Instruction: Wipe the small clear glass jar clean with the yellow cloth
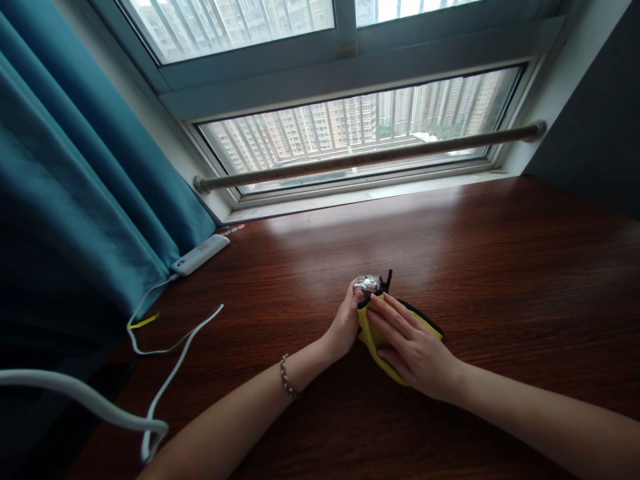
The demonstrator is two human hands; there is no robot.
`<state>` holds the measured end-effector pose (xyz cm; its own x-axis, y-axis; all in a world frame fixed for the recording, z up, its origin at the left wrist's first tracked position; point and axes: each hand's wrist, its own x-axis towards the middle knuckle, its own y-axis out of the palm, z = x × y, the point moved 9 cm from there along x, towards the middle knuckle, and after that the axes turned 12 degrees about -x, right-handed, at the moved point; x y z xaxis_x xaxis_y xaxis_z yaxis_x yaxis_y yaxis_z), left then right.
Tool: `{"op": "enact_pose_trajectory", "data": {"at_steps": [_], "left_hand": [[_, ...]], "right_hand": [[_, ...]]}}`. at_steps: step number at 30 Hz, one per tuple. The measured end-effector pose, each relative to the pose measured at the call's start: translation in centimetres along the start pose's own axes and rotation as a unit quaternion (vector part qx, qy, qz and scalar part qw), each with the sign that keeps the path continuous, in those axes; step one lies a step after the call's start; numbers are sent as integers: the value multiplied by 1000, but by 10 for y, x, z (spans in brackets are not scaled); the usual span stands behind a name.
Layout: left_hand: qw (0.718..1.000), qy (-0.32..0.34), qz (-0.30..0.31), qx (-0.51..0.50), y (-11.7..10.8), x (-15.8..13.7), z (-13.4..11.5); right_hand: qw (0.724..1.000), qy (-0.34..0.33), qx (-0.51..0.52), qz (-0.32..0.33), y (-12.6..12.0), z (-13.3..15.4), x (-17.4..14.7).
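My left hand (345,323) is closed around a small, shiny silver object (369,283) just above the dark wooden tabletop (280,280). A thin black stick-like part (389,277) sticks up at its right side; I cannot make out what kind of thing it is. Over its near side lies a yellow cloth with a black edge (373,343). My right hand (413,343) presses on this cloth, its fingers together and pointing toward the silver object. The cloth and both hands hide the object's lower part.
A white power strip (201,255) lies at the left beside the blue curtain (85,153). White cables (175,363) run over the table's left side, with a yellow tie (145,321) near them. Behind the table are a window and a metal rail (370,159).
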<state>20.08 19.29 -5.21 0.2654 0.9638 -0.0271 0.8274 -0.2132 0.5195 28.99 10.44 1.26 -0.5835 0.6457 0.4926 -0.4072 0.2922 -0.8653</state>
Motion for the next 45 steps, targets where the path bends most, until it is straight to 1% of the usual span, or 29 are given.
{"op": "enact_pose_trajectory", "data": {"at_steps": [3, 5, 8, 11, 13, 17, 20, 22, 25, 27, 30, 33, 35, 38, 40, 42, 45], "left_hand": [[999, 11, 13, 30, 7, -6, -9], [999, 4, 24, 39, 13, -11, -14], [999, -32, 40, 7, 20, -15, -14], [998, -52, 44, -18, 23, -17, -15], [998, -39, 58, 2, 26, -17, -19], [994, 8, 95, 53, 30, -17, -27], [992, 23, 122, 37, 30, -20, -28], [990, 21, 135, 16, 30, -22, -26], [993, -4, 120, -16, 26, -23, -20], [994, -29, 89, -55, 22, -21, -16], [988, -83, 35, -126, 14, -17, -7], [971, -156, 37, -175, 14, -12, 3], [964, -180, 34, -195, 13, -7, 6], [961, -185, -8, -207, 4, -1, 7], [959, -196, -22, -204, 2, 1, 9], [960, -197, -20, -198, 2, 1, 10], [968, -172, 8, -182, 5, 1, 9]], "right_hand": [[999, 24, 12, -31, -6, -4, -1], [997, 46, 26, -53, -12, -9, -1], [992, 88, 49, -80, -18, -20, -1], [988, 112, 69, -81, -19, -26, -1], [986, 123, 79, -76, -19, -28, -1], [982, 136, 112, -70, -19, -30, -1], [974, 153, 148, -74, -17, -35, -1], [965, 172, 183, -76, -11, -42, -2], [952, 184, 235, -64, -1, -48, -3], [951, 182, 242, -56, 3, -49, -3], [958, 178, 220, -47, 3, -46, -1], [972, 156, 171, -41, 3, -39, 1], [982, 132, 126, -47, 1, -33, 1], [990, 104, 74, -56, -3, -25, 1], [991, 99, 58, -70, -8, -22, -1], [989, 90, 61, -96, -15, -20, -4], [982, 81, 100, -136, -22, -18, -11]]}}
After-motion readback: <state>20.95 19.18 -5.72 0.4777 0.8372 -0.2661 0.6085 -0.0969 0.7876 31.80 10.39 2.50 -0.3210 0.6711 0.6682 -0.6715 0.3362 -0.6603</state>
